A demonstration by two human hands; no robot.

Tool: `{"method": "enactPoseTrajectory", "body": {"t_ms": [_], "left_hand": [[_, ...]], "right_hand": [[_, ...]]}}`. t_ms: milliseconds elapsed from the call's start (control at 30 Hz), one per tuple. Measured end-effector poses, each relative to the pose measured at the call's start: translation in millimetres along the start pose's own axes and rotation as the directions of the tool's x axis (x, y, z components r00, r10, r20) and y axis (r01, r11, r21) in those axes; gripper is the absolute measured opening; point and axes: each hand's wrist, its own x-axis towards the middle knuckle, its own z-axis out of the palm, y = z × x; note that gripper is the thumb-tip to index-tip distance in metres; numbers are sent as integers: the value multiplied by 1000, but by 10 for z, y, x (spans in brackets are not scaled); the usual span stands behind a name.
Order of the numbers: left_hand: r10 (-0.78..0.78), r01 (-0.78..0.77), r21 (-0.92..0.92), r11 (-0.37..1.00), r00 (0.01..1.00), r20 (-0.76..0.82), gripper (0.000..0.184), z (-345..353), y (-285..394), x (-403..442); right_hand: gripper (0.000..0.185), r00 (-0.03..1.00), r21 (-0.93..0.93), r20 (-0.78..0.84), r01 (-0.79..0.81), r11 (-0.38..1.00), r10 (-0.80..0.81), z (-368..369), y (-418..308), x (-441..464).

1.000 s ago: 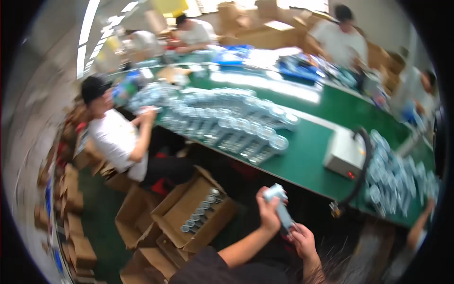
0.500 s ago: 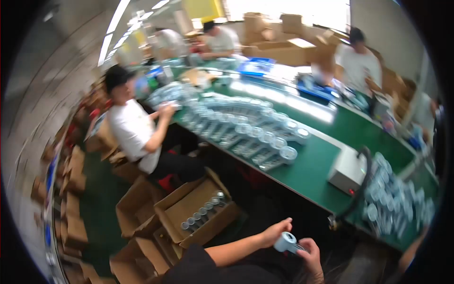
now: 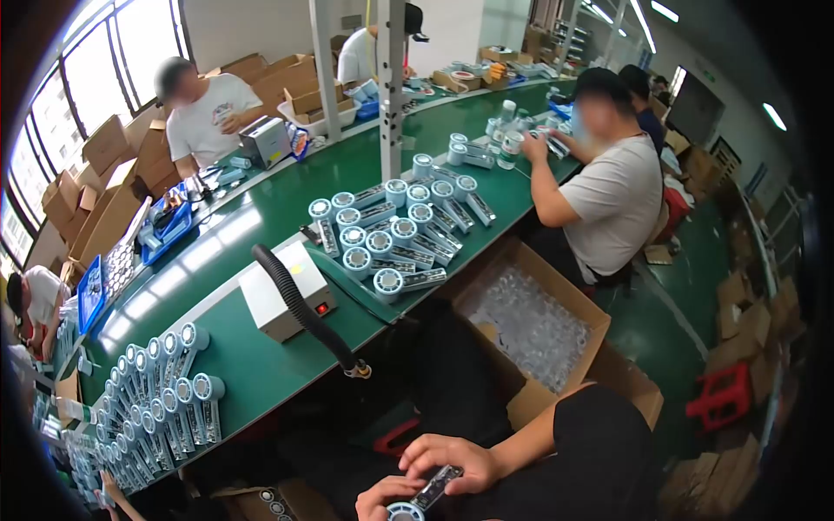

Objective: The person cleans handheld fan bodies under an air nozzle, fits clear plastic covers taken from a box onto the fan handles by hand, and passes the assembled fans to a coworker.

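A light-blue handheld fan [image 3: 437, 488] is between my hands at the bottom of the view, its round grilled head partly cut off by the frame edge. An exposed circuit board shows along its handle. My left hand [image 3: 378, 498] wraps the head end. Fingers of my right hand [image 3: 453, 462] close around the handle from above and the side. Beyond them, on the green workbench [image 3: 252, 369], lies a group of similar fans [image 3: 402, 227] with open handles. More fans [image 3: 161, 415] stand in slanting rows at the left.
A white box [image 3: 285, 293] with a red switch sits at the bench edge; its black corrugated hose [image 3: 300, 304] overhangs toward me. A carton [image 3: 599, 334] of clear plastic parts is at my right. A co-worker [image 3: 608, 191] sits beyond it. Another person's hand [image 3: 109, 491] reaches in at lower left.
My view has swung to the right, along the bench. The fan has stayed in my hands; my right hand has moved from one end of it to lie over the handle.
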Motion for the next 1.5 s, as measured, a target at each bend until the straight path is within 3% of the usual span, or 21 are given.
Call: {"method": "enactPoseTrajectory", "body": {"t_ms": [33,200,300,367,400,500,567,600,667,733,867,1000,1033,1167,1200,1233,1267,1300,1333,1400,1500], "left_hand": [[-9,7,87,996,1000,21,21,35,76,-21],[50,-53,92,994,998,32,10,262,16,-82],[539,-542,78,837,840,52,10,254,-465,82],[659,-663,108,741,749,70,29,215,-658,114],[630,-635,128,762,773,82,50,183,-662,93],[489,-496,-48,867,866,-106,43,92,-523,214],[441,-455,-139,880,890,-117,43,-71,-448,231],[458,-477,-101,873,873,-171,43,-105,-433,208],[489,-488,-144,861,872,-29,40,-129,-423,205],[502,-503,16,864,864,40,37,-78,-266,155],[501,-524,233,819,852,152,41,63,-103,-21],[754,-803,239,546,596,278,34,188,-47,100],[753,-800,262,540,598,274,34,185,-36,88],[652,-681,182,709,732,200,35,115,26,56],[538,-548,190,814,836,107,34,37,59,118],[402,-397,170,902,916,8,34,-32,57,198],[393,-388,166,907,919,-1,34,-119,-95,295],[202,-205,-52,977,978,-53,40,-293,-298,453],[10,-24,-265,964,998,-55,47,-396,-309,566],[-34,15,-388,922,998,-43,48,-474,-287,559],[-233,180,-726,664,972,28,55,-513,-199,348]], "right_hand": [[33,1000,-4,-9,-9,1000,9,-12,-30,-36],[36,992,83,101,65,994,-73,-50,-120,-181],[36,993,-10,89,78,997,-77,-118,-196,-79],[35,991,-15,106,79,997,-77,-164,-144,106],[34,991,12,116,63,998,-64,-174,-94,174],[50,967,162,173,-214,963,185,-267,106,359],[62,902,411,199,-431,803,382,-264,142,449],[62,898,421,259,-436,795,355,-194,121,508],[66,906,627,206,-412,662,369,-139,55,490],[61,954,359,262,-233,904,142,-176,113,342],[49,953,290,302,-67,955,-24,-172,153,129],[44,935,255,348,-28,967,-65,-177,-518,270],[43,935,256,345,-14,966,-78,-194,-499,253],[38,951,211,304,-12,977,-54,-209,-134,259],[38,962,162,271,-56,985,10,-229,-25,256],[37,968,126,229,-131,983,99,-247,86,250],[36,933,184,189,-340,922,306,-221,212,317],[39,806,394,198,-587,707,558,-160,311,427],[44,616,562,263,-723,401,742,-139,416,524],[44,609,512,327,-757,406,723,-231,575,466],[45,531,405,502,-842,357,683,-295,744,231]]}}
